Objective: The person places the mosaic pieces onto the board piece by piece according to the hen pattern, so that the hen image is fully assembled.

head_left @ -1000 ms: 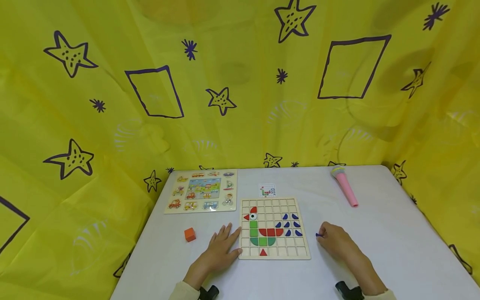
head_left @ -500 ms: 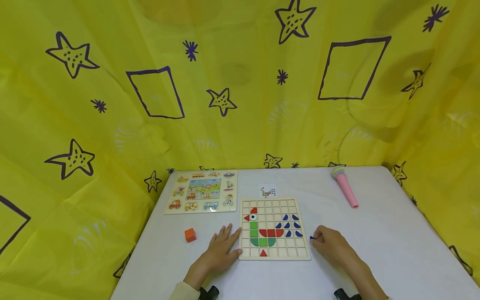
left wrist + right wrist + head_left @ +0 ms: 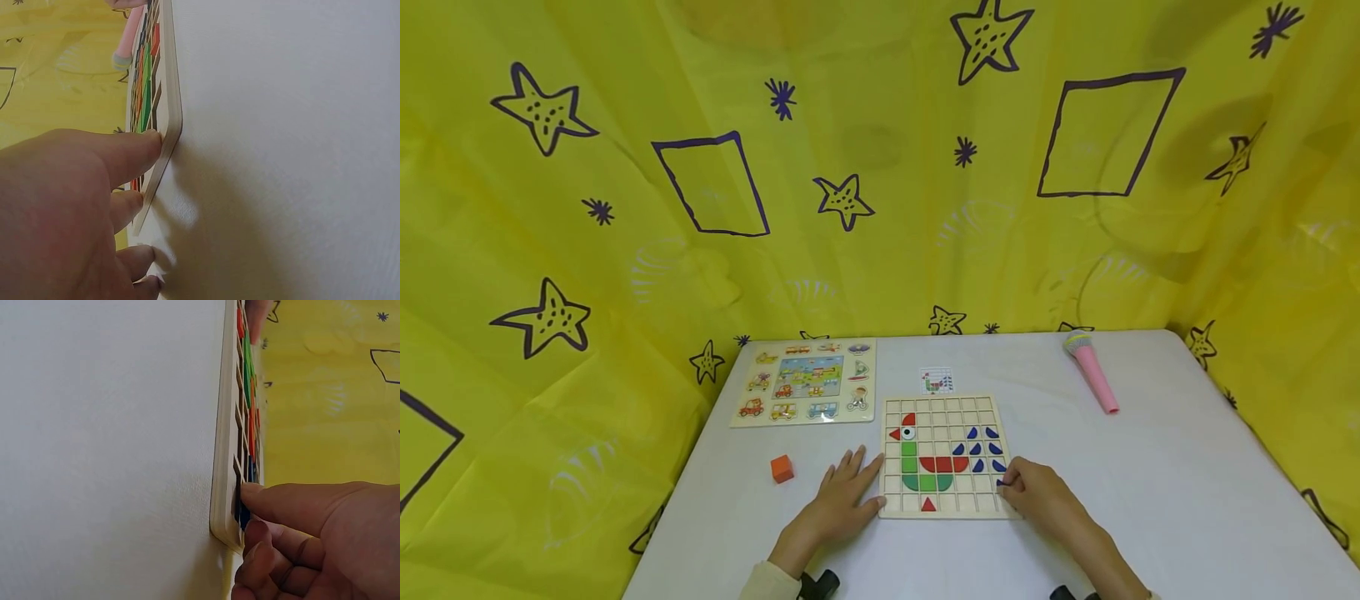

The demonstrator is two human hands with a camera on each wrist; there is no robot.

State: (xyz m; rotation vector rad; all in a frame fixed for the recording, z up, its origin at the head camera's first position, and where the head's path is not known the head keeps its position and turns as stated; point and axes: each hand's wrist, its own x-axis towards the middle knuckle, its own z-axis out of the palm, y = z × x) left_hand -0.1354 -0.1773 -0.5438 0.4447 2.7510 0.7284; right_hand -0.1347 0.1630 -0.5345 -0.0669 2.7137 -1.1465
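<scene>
A wooden grid board (image 3: 963, 502) lies on the table, holding red, green and blue pieces in a bird-like pattern. My left hand (image 3: 838, 502) lies with fingers spread at the board's left side, thumb and index fingertip touching its edge. At the right side, my right hand (image 3: 1039, 493) pinches a small dark blue piece (image 3: 244, 516) between thumb and fingers, over the grid's right column. Several blue pieces (image 3: 976, 448) sit in cells just beyond it. A red triangle (image 3: 928, 504) lies in the bottom row.
A small picture card (image 3: 937, 381) lies behind the board. A vehicle puzzle board (image 3: 808, 379) is at the back left, an orange cube (image 3: 782, 468) in front of it. At the back right lies a pink toy microphone (image 3: 1094, 375). Yellow curtains (image 3: 880, 275) enclose the table.
My right hand has moved left with the blue piece, from the bare table to the board's right column. The left hand has stayed at the board's left edge.
</scene>
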